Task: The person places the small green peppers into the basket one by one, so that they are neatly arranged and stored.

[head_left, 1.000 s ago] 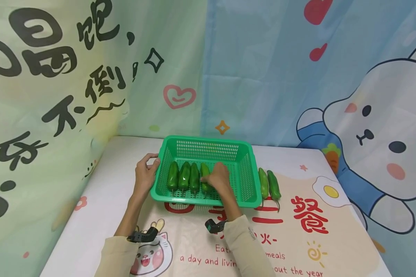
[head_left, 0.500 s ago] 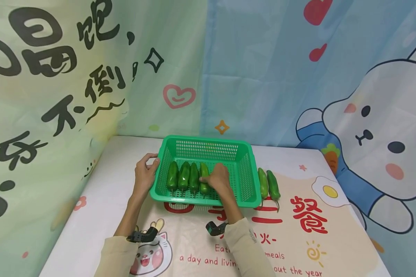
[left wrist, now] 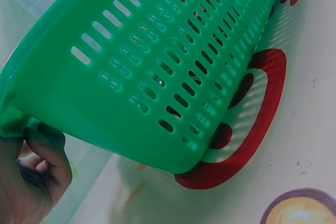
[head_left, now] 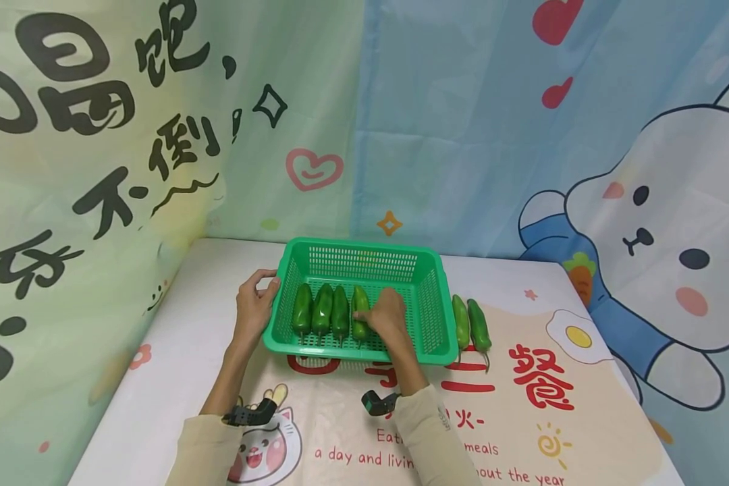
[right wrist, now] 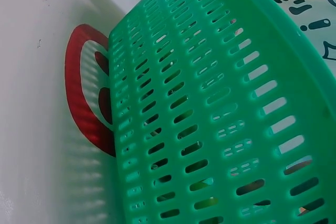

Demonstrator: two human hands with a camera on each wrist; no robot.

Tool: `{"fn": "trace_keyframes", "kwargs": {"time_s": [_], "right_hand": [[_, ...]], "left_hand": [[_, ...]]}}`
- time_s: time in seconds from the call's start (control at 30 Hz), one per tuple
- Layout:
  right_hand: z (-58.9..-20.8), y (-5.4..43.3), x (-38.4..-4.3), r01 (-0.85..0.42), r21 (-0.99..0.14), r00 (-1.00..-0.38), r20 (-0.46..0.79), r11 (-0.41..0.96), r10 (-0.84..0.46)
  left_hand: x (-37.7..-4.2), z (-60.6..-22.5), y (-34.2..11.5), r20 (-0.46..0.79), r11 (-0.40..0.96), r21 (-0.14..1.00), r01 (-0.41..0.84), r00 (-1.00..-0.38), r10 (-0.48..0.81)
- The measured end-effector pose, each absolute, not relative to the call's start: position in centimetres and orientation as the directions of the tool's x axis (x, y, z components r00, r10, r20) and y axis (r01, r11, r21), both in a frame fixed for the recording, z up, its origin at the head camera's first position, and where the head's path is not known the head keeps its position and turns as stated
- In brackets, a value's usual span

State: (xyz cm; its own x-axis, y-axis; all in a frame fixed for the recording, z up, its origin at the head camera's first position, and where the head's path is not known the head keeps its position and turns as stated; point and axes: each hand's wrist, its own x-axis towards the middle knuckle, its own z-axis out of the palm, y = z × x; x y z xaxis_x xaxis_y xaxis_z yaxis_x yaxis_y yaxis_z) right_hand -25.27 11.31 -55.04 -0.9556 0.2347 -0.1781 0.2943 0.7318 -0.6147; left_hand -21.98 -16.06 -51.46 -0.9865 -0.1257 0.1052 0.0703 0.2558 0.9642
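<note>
A green plastic basket (head_left: 425, 304) with slotted walls stands on the table. Its left rim is gripped by my left hand (head_left: 256, 307), whose fingers curl below the rim in the left wrist view. Inside, three dark green chili peppers (head_left: 322, 309) lie side by side at the left, stems toward me. Just right of them is a fourth green chili pepper (head_left: 360, 297), a little lighter. My right hand (head_left: 389, 316) reaches over the front rim and holds this one, thumb across it; the other fingers are mostly hidden. The right wrist view shows only the basket's outer wall.
Two more green chili peppers (head_left: 470, 324) lie on the table just right of the basket. A printed cloth (head_left: 340, 418) covers the table (head_left: 212, 270). Decorated curtains (head_left: 437, 135) hang behind and along the left side.
My right hand shifts slightly left, then back to the right, and the fourth chili pepper shifts along with it. The left hand and the basket stay in place.
</note>
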Motion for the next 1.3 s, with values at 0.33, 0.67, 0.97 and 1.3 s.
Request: {"fn": "trace_keyframes", "kwargs": {"time_s": [0.33,0.67,0.97,1.3], "right_hand": [[-58.4,13.0,-26.8,0.303,-0.603,-0.953,-0.178,0.738,0.246],[-56.6,14.2,-24.9,0.236,-0.685,-0.969,-0.114,0.689,0.218],[-45.6,13.4,-18.4,0.119,-0.797,-0.983,-0.012,0.592,0.182],[-42.7,15.1,-17.0,0.183,-0.794,-0.973,-0.061,0.580,0.224]], "left_hand": [[-21.9,-51.3,-15.8,0.101,0.253,0.965,0.069,-0.988,-0.117],[-21.7,-51.3,-15.7,0.098,0.262,0.963,0.064,-0.988,-0.119],[-21.7,-51.2,-15.7,0.098,0.264,0.962,0.062,-0.987,-0.125],[-21.7,-51.1,-15.8,0.101,0.273,0.960,0.062,-0.986,-0.130]]}}
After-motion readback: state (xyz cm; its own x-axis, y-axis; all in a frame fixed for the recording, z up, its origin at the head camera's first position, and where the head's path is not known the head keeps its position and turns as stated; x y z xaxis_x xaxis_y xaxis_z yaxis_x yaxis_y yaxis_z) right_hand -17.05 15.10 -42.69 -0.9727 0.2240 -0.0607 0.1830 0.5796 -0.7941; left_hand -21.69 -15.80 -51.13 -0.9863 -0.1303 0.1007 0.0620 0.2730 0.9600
